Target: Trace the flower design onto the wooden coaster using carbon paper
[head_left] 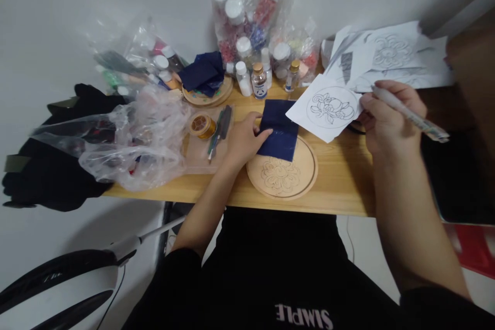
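My left hand pinches the left edge of a dark blue cloth, its thumb on top. The cloth overlaps the upper part of a round wooden board with a flower pattern drawn on it. Raised at the right, my right hand is closed round a pale pen and also grips the right edge of a white paper. A circular line drawing of rounded shapes and leaves shows on that paper.
Bags of capped jars and small bottles stand along the wall. To the left lie crumpled plastic, a spool of gold thread, pens and folded blue cloths. Printed papers and a black tablet are at the right.
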